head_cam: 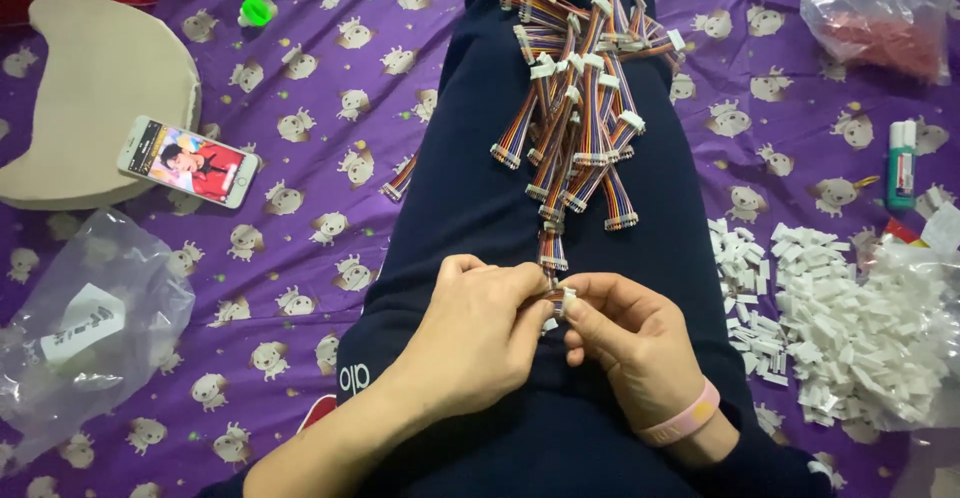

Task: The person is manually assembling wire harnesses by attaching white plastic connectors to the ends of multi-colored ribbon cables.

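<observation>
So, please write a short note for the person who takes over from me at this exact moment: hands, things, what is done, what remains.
Left hand: shut on the ribbon cable, pinching its lower end.
Right hand: shut on a white connector housing, held against that cable end; whether it is fully seated cannot be seen.
Done: a pile of finished cables with white ends lies on the dark-trousered leg; one more lies beside the leg.
Left: a heap of loose white housings on the purple sheet, to the right.

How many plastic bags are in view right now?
3: a clear bag lower left, a bag of red parts top right, another by the white connectors.
</observation>
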